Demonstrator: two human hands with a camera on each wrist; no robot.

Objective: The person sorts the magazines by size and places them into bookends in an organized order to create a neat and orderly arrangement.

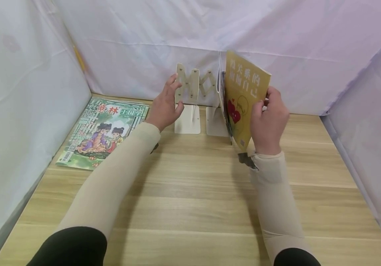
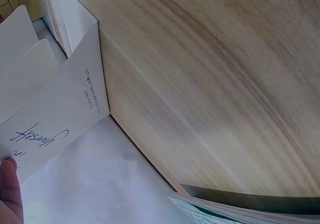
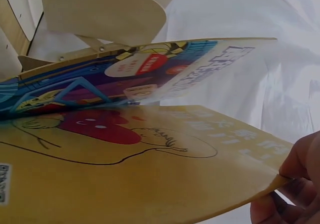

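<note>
Yellow book (image 1: pixel 243 99) upright at the rack (image 1: pixel 194 88), pinched at its outer edge by right hand (image 1: pixel 270 118). Thin, floppy, likely light; best gripped near spine. Left hand (image 1: pixel 165 105) open, fingertips on rack.

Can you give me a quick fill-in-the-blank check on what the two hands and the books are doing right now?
1. The right hand grips the ____ book, held upright.
2. The left hand touches the accordion book rack with ____ fingers.
3. The green magazine lies flat on the wooden table, to the ____ of the left hand.

Missing words: yellow; straight; left
</note>
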